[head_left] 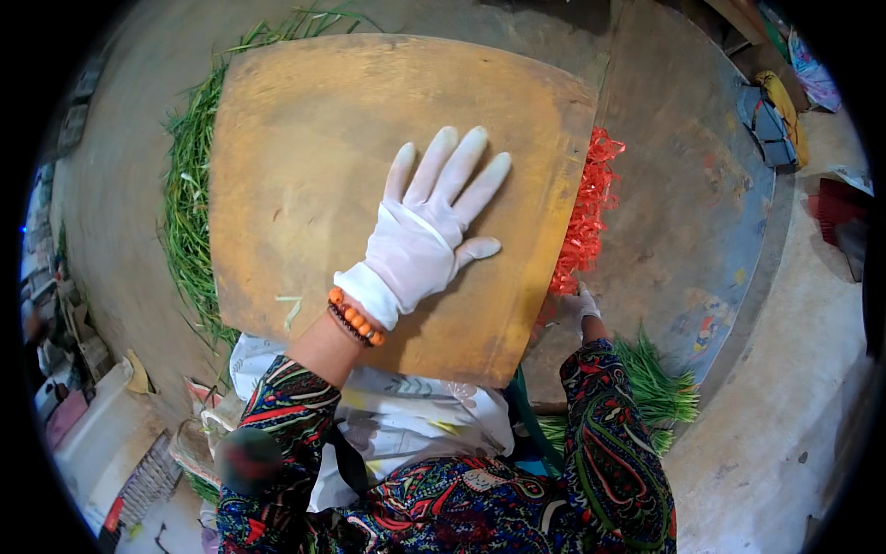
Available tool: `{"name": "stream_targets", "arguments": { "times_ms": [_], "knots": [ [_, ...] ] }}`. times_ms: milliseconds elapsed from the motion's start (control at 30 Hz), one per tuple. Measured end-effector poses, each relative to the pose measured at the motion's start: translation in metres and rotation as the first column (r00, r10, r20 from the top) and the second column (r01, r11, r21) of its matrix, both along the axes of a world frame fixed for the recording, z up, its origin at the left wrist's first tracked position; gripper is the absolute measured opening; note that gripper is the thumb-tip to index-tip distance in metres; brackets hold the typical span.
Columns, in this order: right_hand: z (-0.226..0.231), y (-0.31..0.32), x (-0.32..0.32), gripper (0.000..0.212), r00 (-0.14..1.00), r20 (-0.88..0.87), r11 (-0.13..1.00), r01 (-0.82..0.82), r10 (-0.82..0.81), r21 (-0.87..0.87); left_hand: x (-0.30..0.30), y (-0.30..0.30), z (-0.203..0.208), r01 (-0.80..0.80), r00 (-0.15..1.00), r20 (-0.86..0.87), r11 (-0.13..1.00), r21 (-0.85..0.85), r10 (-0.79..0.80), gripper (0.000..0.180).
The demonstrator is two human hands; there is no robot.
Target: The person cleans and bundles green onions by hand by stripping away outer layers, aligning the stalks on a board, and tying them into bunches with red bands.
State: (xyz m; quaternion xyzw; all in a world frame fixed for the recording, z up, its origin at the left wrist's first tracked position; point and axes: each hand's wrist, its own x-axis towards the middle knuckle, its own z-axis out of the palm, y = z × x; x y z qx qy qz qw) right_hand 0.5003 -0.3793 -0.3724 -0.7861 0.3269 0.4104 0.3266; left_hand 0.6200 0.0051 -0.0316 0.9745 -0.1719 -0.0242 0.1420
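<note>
My left hand [429, 222], in a thin white glove, lies flat with fingers spread on a worn yellow-brown wooden board [305, 175]. Around that wrist are orange and dark beads [355, 321]. A small pale scrap [292, 311] rests on the board near its left front edge. My right hand [581, 307], also white-gloved, reaches past the board's right edge to the near end of a heap of shiny red strips [591, 217]. Its fingers are mostly hidden, so I cannot tell whether it grips any. The board covers part of the red heap.
Long green stalks [194, 203] lie along the board's left and far sides. A bundle of green stalks [655, 383] sits beside my right forearm. A patterned white cloth [425, 415] covers my lap. Grey and yellow bags [775, 120] are at the far right, and assorted items line the left.
</note>
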Motion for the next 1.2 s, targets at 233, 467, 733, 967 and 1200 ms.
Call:
{"name": "stream_targets", "arguments": {
  "times_ms": [233, 467, 733, 967, 1200],
  "knots": [
    [-0.094, -0.025, -0.010, 0.037, 0.864, -0.062, 0.860, 0.503, -0.500, 0.079, 0.008, -0.004, -0.020, 0.045, 0.996, -0.083, 0.978, 0.202, -0.028, 0.073],
    [-0.158, -0.030, -0.024, 0.028, 0.713, -0.091, 0.697, 0.700, -0.695, 0.156, 0.011, 0.001, -0.016, -0.016, 0.993, -0.118, 0.993, 0.117, 0.029, 0.071],
    [-0.115, -0.036, -0.020, 0.023, 0.637, -0.115, 0.601, 0.763, -0.762, 0.237, 0.012, 0.002, -0.016, -0.015, 0.988, -0.152, 0.997, 0.081, 0.027, 0.072],
    [0.017, -0.049, 0.067, 0.019, 0.524, 0.068, 0.399, 0.553, -0.849, 0.731, 0.007, 0.003, -0.013, -0.034, 0.990, -0.140, 0.999, 0.001, 0.034, 0.078],
    [0.113, -0.038, 0.149, 0.053, 0.910, 0.392, 0.986, 0.087, -0.137, 0.142, 0.004, 0.002, -0.014, -0.003, 1.000, -0.014, 0.999, 0.041, 0.004, 0.074]
  ]
}}
